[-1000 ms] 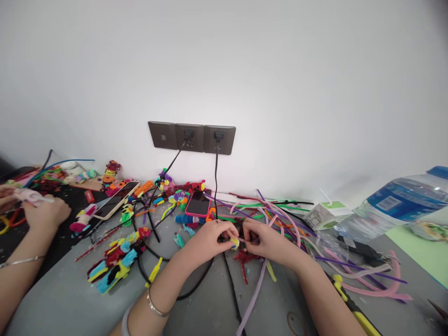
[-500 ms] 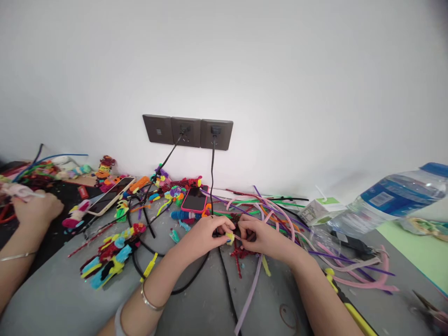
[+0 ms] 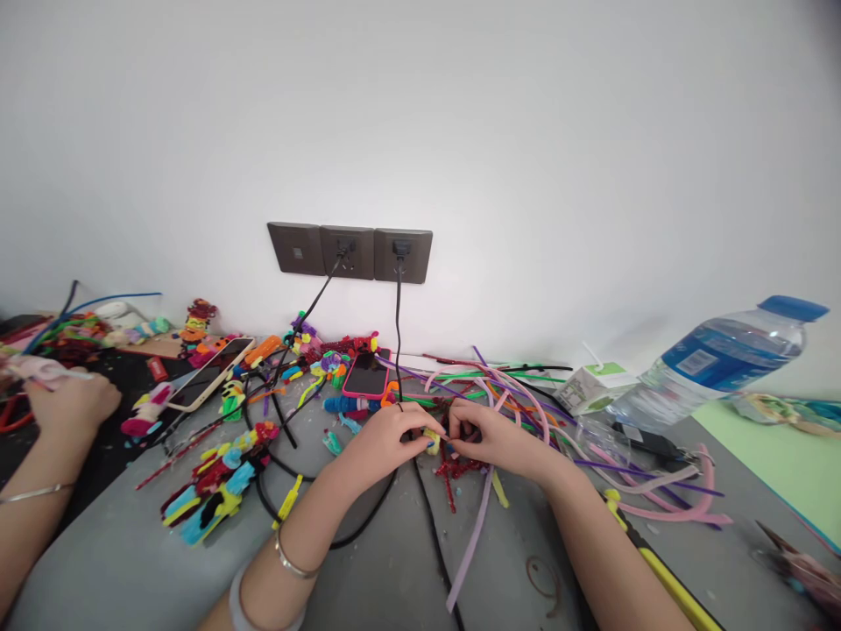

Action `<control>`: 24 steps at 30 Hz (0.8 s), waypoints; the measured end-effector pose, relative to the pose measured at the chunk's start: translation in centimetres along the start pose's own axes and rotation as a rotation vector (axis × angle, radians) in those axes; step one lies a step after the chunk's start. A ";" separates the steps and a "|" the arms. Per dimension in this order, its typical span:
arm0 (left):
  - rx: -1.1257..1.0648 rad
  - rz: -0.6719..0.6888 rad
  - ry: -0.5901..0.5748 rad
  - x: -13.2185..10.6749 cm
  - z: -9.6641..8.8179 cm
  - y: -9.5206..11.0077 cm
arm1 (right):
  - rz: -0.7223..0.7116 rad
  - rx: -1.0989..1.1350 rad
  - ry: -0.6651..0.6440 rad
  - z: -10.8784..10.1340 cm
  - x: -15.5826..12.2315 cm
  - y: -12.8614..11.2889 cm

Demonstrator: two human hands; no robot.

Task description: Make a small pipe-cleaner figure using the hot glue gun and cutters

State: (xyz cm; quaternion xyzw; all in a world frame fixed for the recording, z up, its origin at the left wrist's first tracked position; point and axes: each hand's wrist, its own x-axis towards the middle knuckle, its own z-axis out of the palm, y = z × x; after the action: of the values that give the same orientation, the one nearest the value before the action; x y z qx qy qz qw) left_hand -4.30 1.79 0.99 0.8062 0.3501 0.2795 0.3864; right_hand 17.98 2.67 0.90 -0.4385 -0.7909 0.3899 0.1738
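Note:
My left hand (image 3: 398, 438) pinches a small yellow fuzzy piece (image 3: 432, 441), which looks like bent pipe cleaner, between thumb and fingertips. Close against it, my right hand (image 3: 490, 438) is closed in a pinch at the piece's right side; what lies between those fingertips is too small to make out. Dark red tinsel stems (image 3: 452, 478) lie on the grey table just under both hands. A pale purple pipe cleaner (image 3: 474, 539) runs toward me from below my right hand, with a short yellow one (image 3: 500, 489) beside it.
Finished fuzzy figures (image 3: 210, 491) and a red-cased phone (image 3: 366, 374) lie left and behind. Black cables (image 3: 398, 342) drop from wall sockets (image 3: 348, 251). At right stand a drink carton (image 3: 595, 386) and a tilted water bottle (image 3: 716, 359). Another person's hand (image 3: 72, 399) works at far left.
The view has shifted slightly. My right fingertips have come closer to the yellow piece in my left hand. The other person's hand stays at the far left.

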 end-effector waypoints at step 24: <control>-1.090 -0.353 0.266 0.7 -0.4 1.2 | -0.121 0.432 0.506 0.0 1.3 1.2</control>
State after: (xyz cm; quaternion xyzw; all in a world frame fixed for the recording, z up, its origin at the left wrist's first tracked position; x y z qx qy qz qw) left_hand -3.72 1.90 2.32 0.3786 0.3304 0.4492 0.7387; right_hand 17.97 4.10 -0.13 -0.4264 -0.6464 0.4165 0.4764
